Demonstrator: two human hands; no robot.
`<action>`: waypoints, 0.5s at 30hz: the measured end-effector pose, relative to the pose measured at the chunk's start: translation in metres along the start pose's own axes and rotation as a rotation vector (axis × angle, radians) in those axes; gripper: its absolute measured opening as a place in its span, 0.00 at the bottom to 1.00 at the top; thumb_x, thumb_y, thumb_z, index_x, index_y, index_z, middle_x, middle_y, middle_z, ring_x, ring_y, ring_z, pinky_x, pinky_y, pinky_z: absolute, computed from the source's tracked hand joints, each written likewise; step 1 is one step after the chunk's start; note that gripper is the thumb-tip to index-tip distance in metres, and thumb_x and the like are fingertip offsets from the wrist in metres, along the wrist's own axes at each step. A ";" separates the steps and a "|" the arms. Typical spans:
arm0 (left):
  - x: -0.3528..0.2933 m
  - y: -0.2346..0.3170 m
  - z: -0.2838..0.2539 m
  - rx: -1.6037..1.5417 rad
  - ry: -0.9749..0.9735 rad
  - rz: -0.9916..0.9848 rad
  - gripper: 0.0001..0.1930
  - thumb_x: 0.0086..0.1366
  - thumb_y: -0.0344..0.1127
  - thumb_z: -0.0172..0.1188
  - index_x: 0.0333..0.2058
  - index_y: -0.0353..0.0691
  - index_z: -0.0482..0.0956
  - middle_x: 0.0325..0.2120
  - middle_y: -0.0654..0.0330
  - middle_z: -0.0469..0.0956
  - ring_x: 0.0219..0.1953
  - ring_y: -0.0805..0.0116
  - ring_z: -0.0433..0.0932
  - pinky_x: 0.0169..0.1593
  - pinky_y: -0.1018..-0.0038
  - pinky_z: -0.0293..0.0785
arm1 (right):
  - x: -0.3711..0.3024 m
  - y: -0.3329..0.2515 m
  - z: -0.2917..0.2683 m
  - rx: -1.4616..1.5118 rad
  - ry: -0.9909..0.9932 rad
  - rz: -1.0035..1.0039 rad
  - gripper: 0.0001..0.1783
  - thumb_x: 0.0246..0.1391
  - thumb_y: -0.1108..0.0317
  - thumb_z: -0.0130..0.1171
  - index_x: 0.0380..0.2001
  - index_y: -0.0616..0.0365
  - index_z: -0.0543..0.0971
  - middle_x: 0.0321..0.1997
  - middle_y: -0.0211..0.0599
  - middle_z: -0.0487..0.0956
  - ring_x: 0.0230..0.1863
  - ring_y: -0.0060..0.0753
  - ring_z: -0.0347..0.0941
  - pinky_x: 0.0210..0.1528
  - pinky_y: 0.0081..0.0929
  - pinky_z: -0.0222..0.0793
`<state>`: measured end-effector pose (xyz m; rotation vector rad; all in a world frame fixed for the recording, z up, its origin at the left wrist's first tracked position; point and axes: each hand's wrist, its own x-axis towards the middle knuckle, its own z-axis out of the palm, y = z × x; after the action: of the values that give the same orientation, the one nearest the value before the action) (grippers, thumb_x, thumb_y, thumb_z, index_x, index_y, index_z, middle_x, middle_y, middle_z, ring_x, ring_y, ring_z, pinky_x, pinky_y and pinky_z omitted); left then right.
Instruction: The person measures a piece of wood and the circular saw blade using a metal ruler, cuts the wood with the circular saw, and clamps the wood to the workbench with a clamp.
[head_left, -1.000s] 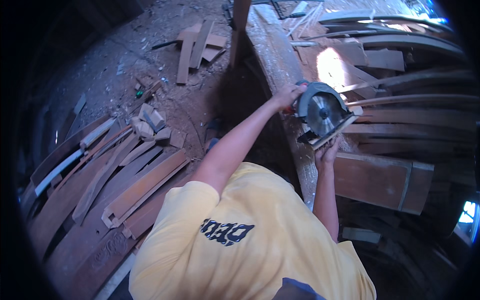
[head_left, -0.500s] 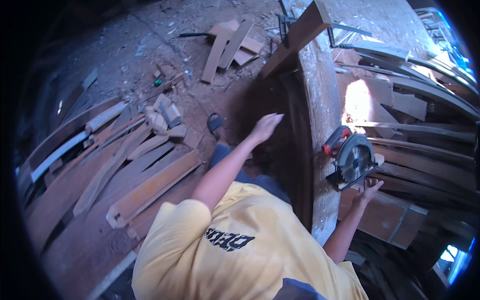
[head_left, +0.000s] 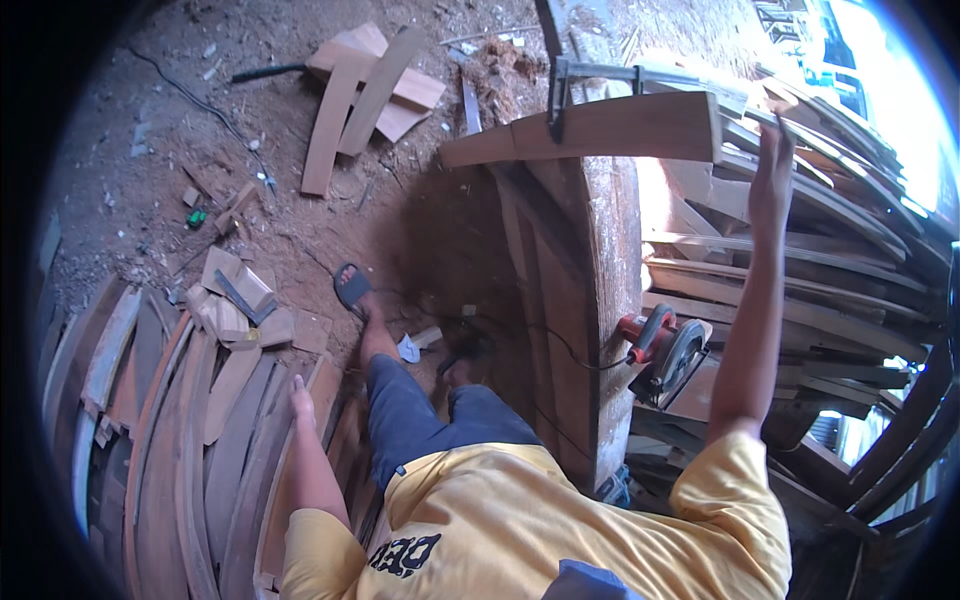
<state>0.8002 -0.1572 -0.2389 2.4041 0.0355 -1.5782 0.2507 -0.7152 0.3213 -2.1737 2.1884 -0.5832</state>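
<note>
Holds the right hand out at arm's length with fingers straight, apart from any thing in view, and just beside the right end of a broad wooden board. Shows a gap between that hand and the board's end face, though cannot tell their nearness in depth. Has this board to the left of the right hand, laid crosswise over the far end of a thick, whitish-worn beam, with a dark bar clamp reaching over its face. Has a circular saw well below the right hand and left of its forearm, at the beam's right edge, with red grip, round blade and dark cord trailing left. Beyond the saw and behind the right forearm, has a layered stack of long planks. Hangs the left hand far from the right one, low beside a heap of long curved timbers; cannot tell from its blurred, small outline how its fingers stand, nor any contact with the wood. Up and left of the left hand, has a cluster of short offcuts; farther ahead of it, some flat boards crossed over one another on the dusty ground. Just ahead and to the right of the left hand, has a sandalled foot.
</note>
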 end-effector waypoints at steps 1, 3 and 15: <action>0.015 -0.014 -0.025 0.168 0.060 0.030 0.36 0.78 0.58 0.51 0.68 0.30 0.70 0.68 0.45 0.72 0.69 0.54 0.72 0.70 0.60 0.67 | 0.038 -0.007 0.022 0.030 -0.042 0.041 0.37 0.75 0.48 0.52 0.75 0.61 0.64 0.73 0.59 0.68 0.74 0.52 0.65 0.76 0.41 0.57; 0.049 -0.038 -0.081 0.186 -0.037 0.262 0.32 0.79 0.54 0.51 0.65 0.31 0.74 0.64 0.43 0.76 0.65 0.52 0.76 0.68 0.60 0.69 | 0.079 0.002 0.074 0.148 -0.135 0.134 0.37 0.75 0.47 0.51 0.75 0.61 0.63 0.73 0.60 0.68 0.74 0.52 0.64 0.75 0.41 0.58; 0.148 0.110 0.035 0.365 0.086 0.142 0.23 0.73 0.55 0.57 0.57 0.49 0.83 0.59 0.46 0.80 0.61 0.42 0.78 0.65 0.53 0.74 | 0.072 0.032 0.142 -0.053 -0.260 0.316 0.33 0.77 0.47 0.44 0.73 0.58 0.67 0.67 0.55 0.74 0.68 0.46 0.70 0.71 0.39 0.64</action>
<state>0.8468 -0.2899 -0.3632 2.6726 -0.4335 -1.5243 0.2532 -0.8223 0.1991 -1.7485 2.3495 -0.2189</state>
